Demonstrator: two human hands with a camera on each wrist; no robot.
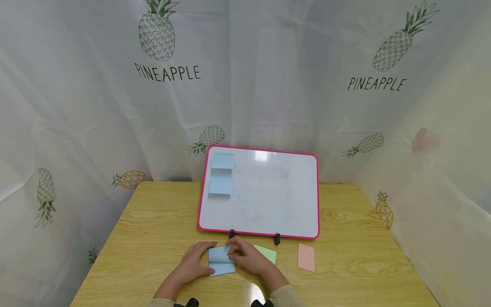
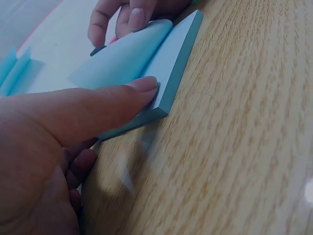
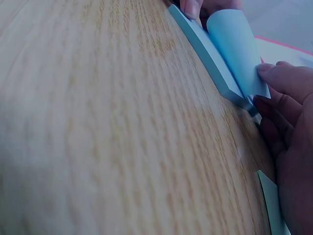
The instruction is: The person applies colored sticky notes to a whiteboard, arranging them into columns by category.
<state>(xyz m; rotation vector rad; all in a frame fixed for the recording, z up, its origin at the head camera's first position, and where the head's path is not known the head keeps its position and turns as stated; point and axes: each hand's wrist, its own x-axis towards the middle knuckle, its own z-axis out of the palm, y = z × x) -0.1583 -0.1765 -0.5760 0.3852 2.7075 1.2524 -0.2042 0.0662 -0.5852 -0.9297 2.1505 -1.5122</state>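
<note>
A blue sticky note pad (image 1: 222,269) lies on the table in front of the whiteboard, its top sheet (image 2: 128,54) peeled up and curling away from the near edge. My left hand (image 1: 194,261) grips the pad from the left, with the thumb (image 2: 143,87) pressing on its near corner and the fingers at the far side. From the right, my right hand (image 1: 247,256) pinches the lifted sheet between thumb and fingertips, as the right wrist view shows. Under the right forearm, a green sticky note pad (image 1: 267,253) is partly hidden.
A whiteboard (image 1: 268,192) with a pink frame leans at the back on black feet (image 1: 277,239). Two blue notes (image 1: 220,184) hang in its upper left. A pink sticky note pad (image 1: 306,257) lies right of the hands on the wooden table (image 1: 353,256).
</note>
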